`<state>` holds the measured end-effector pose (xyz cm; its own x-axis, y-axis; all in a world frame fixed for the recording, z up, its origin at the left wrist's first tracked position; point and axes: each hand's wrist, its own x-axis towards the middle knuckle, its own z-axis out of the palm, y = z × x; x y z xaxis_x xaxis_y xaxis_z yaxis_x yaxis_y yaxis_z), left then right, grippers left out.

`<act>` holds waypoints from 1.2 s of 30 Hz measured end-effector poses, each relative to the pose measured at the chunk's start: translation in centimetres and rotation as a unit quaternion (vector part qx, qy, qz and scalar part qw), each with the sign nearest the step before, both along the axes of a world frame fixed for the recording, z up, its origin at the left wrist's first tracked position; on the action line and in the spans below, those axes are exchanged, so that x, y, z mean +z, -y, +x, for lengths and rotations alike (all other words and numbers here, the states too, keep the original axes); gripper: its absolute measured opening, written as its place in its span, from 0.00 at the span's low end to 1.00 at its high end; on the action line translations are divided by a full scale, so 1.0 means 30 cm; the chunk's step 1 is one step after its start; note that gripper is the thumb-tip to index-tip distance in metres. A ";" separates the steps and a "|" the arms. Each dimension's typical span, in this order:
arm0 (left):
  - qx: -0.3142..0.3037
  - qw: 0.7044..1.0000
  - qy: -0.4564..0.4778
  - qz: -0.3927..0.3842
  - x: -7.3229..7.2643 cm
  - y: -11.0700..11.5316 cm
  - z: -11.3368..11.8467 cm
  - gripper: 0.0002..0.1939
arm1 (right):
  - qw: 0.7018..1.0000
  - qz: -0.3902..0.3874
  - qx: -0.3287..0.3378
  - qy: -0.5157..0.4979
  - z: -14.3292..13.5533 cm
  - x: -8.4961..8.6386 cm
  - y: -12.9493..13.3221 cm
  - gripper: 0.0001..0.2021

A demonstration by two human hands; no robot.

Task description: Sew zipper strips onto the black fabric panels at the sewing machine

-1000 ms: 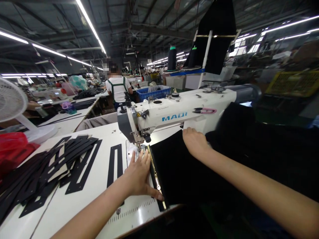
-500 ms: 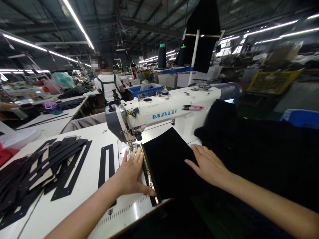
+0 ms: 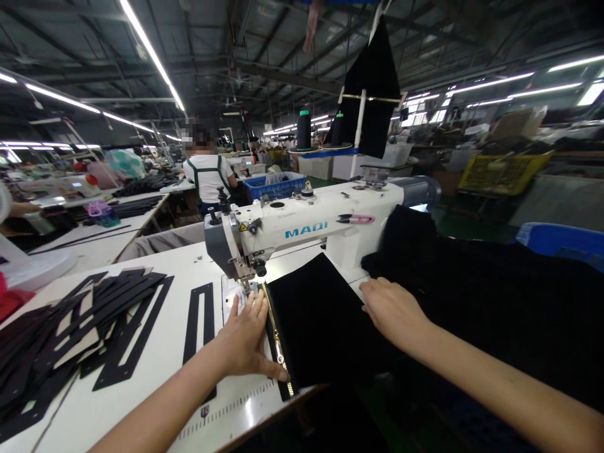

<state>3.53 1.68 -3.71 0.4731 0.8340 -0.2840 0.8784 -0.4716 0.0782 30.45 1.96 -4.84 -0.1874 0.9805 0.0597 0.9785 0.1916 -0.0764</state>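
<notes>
A black fabric piece (image 3: 321, 321) with a gold-toothed zipper (image 3: 277, 345) along its left edge lies on the bed of a white sewing machine (image 3: 302, 220). My left hand (image 3: 245, 340) presses flat on that edge, fingers spread, its fingertips close to the presser foot (image 3: 246, 286) and its thumb on the zipper below the slider. At the fabric's right edge, my right hand (image 3: 394, 311) has its fingers curled in and pinches the cloth; the fingertips are partly hidden. Left of the left hand, a black slotted strip (image 3: 199, 321) lies on the table.
A pile of black slotted strips (image 3: 89, 327) covers the table's left side. Dark cloth (image 3: 495, 302) is heaped on the right. Thread cones (image 3: 304, 131) stand behind the machine. A person (image 3: 207, 173) works beyond, beside a blue basket (image 3: 276, 187).
My right hand's fingers, stretched out before, have curled in at the fabric's edge. My left hand stays on the zipper edge. The view has tilted up slightly.
</notes>
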 end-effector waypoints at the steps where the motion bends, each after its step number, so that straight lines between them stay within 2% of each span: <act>1: -0.002 1.000 -0.003 0.002 -0.006 -0.004 -0.003 0.64 | 0.999 0.017 0.049 0.005 -0.057 0.016 0.009 0.12; 4: -0.012 1.000 -0.007 0.020 -0.029 -0.019 -0.012 0.65 | 0.972 0.029 0.226 -0.049 -0.229 0.009 0.016 0.17; 6: -0.015 0.999 -0.007 0.027 -0.037 -0.023 -0.014 0.66 | 0.960 0.003 0.264 -0.090 -0.275 -0.044 0.005 0.23; 8: -0.012 1.000 -0.009 0.021 -0.034 -0.021 -0.012 0.66 | 0.965 -0.006 0.240 -0.107 -0.226 -0.115 -0.008 0.32; 11: -0.001 1.000 -0.017 0.000 -0.012 -0.010 -0.001 0.65 | 0.986 0.014 0.145 -0.083 -0.045 -0.189 -0.021 0.36; 13: 0.004 1.000 -0.015 -0.009 0.004 -0.004 0.006 0.65 | 0.997 0.006 0.073 -0.034 0.044 -0.183 -0.029 0.36; 14: 0.006 1.000 -0.012 -0.013 0.011 -0.002 0.008 0.65 | 0.999 0.005 0.046 -0.010 0.055 -0.162 -0.033 0.35; 16: 0.010 1.000 -0.009 -0.022 0.020 0.000 0.013 0.65 | 0.999 0.025 0.045 0.011 0.001 -0.099 -0.042 0.31; 17: 0.010 1.000 -0.010 -0.027 0.022 0.000 0.014 0.65 | 0.996 0.046 0.078 0.004 -0.058 -0.067 -0.048 0.29; 19: 0.008 0.999 -0.019 -0.034 0.022 -0.001 0.017 0.64 | 0.975 0.081 0.199 -0.046 -0.198 -0.028 -0.067 0.25; 20: 0.009 0.999 -0.025 -0.035 0.020 -0.002 0.017 0.64 | 0.962 0.081 0.249 -0.074 -0.260 -0.029 -0.083 0.25; 22: 0.009 0.999 -0.026 -0.023 0.012 -0.001 0.015 0.64 | 0.952 0.044 0.286 -0.103 -0.326 -0.069 -0.128 0.28; 24: 0.003 1.000 -0.016 -0.004 0.002 0.002 0.009 0.63 | 0.958 0.017 0.269 -0.094 -0.306 -0.134 -0.189 0.34; 26: -0.007 1.000 -0.004 0.011 -0.007 0.005 0.003 0.63 | 0.974 0.022 0.215 -0.072 -0.232 -0.186 -0.249 0.36; 28: -0.010 1.000 0.002 0.012 -0.012 0.005 -0.002 0.63 | 0.987 0.022 0.155 -0.042 -0.164 -0.200 -0.288 0.37; 30: -0.002 1.000 0.002 0.004 -0.014 0.001 -0.003 0.63 | 0.994 0.029 0.105 -0.014 -0.149 -0.182 -0.287 0.37; 31: 0.001 1.000 0.001 -0.001 -0.015 -0.002 -0.001 0.64 | 0.993 0.044 0.109 -0.010 -0.163 -0.169 -0.271 0.35; 33: 0.006 1.000 -0.001 -0.004 -0.015 0.001 0.004 0.65 | 0.981 0.075 0.180 -0.026 -0.221 -0.151 -0.221 0.30; 35: 0.013 1.000 0.008 0.007 -0.013 0.030 0.007 0.65 | 0.962 0.076 0.258 -0.054 -0.284 -0.156 -0.169 0.27; 36: 0.013 1.000 0.018 0.015 -0.010 0.058 0.006 0.64 | 0.957 0.066 0.275 -0.064 -0.306 -0.167 -0.149 0.26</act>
<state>3.70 -0.07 -4.02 0.4615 0.8538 -0.2411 0.8867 -0.4521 0.0964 21.27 6.45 -9.85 -0.6557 0.7185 0.2322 0.7115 0.6908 -0.1285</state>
